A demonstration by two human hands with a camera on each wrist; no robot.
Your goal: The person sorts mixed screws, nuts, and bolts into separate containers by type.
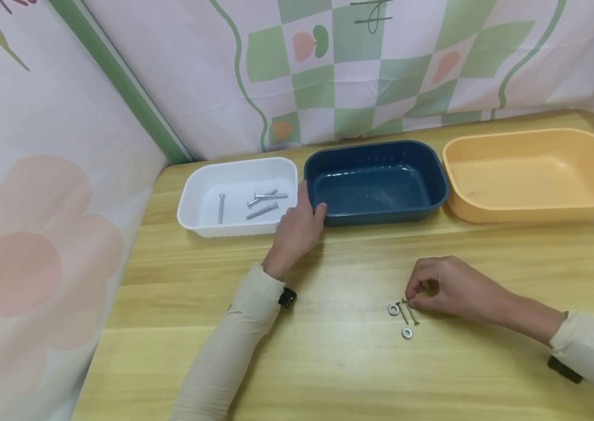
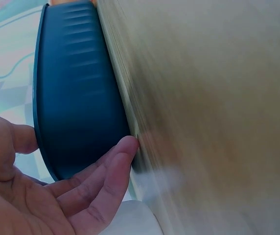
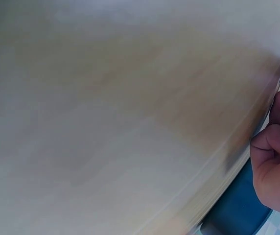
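Observation:
My left hand (image 1: 299, 227) holds the left front corner of a dark blue plastic bin (image 1: 381, 218). In the left wrist view the thumb touches the bin's rim, and the fingers (image 2: 103, 188) lie against its lower wall by the tabletop. Toward the front right, my right hand (image 1: 452, 287) has thumb and forefinger together at the upper end of a small screw (image 1: 412, 314). Just left of it lies another screw (image 1: 403, 313), with a nut (image 1: 393, 310) beside it and a second ring-shaped metal piece (image 1: 407, 333) nearer me. The right wrist view shows only part of the hand.
On the left a white bin (image 1: 207, 181) contains several long silver bolts (image 1: 262, 211). A yellow bin (image 1: 539, 213) stands at the right, close against the blue one. Patterned cloth (image 1: 355, 70) hangs behind the wooden table (image 1: 339, 362).

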